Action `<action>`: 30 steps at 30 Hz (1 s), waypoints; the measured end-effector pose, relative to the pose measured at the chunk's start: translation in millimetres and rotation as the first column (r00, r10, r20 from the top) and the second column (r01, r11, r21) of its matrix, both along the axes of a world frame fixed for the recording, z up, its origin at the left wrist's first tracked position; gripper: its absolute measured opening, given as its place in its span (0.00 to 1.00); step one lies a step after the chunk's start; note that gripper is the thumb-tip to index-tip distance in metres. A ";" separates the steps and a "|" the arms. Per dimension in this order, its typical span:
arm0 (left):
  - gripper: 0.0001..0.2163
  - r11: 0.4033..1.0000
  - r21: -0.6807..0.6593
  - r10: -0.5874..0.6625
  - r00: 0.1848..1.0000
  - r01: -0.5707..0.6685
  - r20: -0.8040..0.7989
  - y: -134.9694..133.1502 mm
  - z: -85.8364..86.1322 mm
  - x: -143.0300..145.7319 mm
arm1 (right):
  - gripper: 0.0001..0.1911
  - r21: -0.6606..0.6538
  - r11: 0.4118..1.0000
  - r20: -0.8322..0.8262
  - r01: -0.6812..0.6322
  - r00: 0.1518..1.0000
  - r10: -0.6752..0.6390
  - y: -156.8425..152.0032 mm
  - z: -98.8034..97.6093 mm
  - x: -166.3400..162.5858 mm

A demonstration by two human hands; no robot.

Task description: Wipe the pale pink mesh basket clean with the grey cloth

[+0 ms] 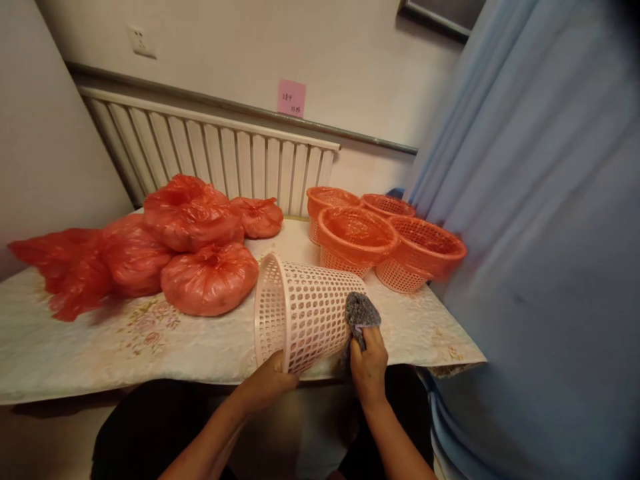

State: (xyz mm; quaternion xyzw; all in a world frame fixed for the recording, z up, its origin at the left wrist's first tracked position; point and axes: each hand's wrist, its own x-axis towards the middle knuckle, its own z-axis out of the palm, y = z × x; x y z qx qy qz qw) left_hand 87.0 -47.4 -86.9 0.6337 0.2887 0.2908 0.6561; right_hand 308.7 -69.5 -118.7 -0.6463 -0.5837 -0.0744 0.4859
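Observation:
A pale pink perforated basket (300, 310) lies on its side at the table's front edge, its mouth turned left. My left hand (267, 385) grips its lower rim from underneath. My right hand (369, 365) is closed on a grey cloth (361, 313) and presses it against the basket's base end. Both forearms reach up from the bottom of the view.
Several tied red plastic bags (207, 277) lie at the left and middle of the floral-covered table (100, 347). Several orange mesh baskets (356, 239) stand at the back right. A white radiator (210, 157) runs along the wall; a blue curtain (540, 233) hangs at the right.

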 end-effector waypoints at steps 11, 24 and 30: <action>0.24 0.997 0.074 0.039 0.999 -0.039 0.000 -5.0 -4.5 0.3 | 0.08 0.097 0.930 0.072 -0.355 0.934 0.350 -26.0 41.2 -96.6; 0.34 0.995 0.071 -0.065 0.998 0.065 0.004 -1.2 -14.4 -2.9 | 0.13 -0.022 0.999 0.192 -0.028 0.981 0.031 46.8 49.8 -2.8; 0.35 0.986 0.080 -0.153 0.986 0.148 0.066 -2.4 -13.9 -5.2 | 0.09 0.009 0.995 0.151 0.102 0.983 -0.102 18.3 6.5 17.4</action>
